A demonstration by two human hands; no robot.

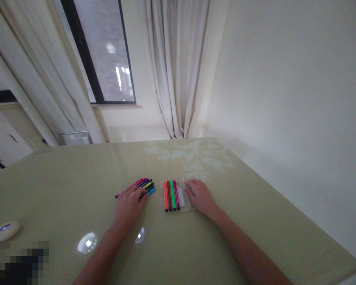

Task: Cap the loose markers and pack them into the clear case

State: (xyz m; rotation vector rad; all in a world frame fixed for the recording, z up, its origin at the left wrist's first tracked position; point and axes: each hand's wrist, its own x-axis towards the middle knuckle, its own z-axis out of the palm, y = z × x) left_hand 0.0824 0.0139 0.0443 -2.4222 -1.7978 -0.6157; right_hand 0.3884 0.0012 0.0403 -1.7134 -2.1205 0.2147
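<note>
A row of felt-tip markers, orange, brown, green and magenta [177, 196], lies side by side in a clear plastic case [182, 198]. Curled over the right side of this case is my right hand [200, 196], its fingertips and thumb on the clear plastic. To the left of the case, more loose markers [141, 182] in pink, purple, dark blue, yellow and black lie slanted on the table. My left hand [129, 204] rests over these, thumb and fingers closed about a light blue marker [151, 191]. Its fingers partly hide the pile.
The table [178, 249] has a glossy greenish cover with a pale leaf pattern at the far end. A white rounded device [4, 230] sits at the left edge. Beyond the table are curtains [178, 71], a window [103, 51] and a bare wall [290, 91] on the right.
</note>
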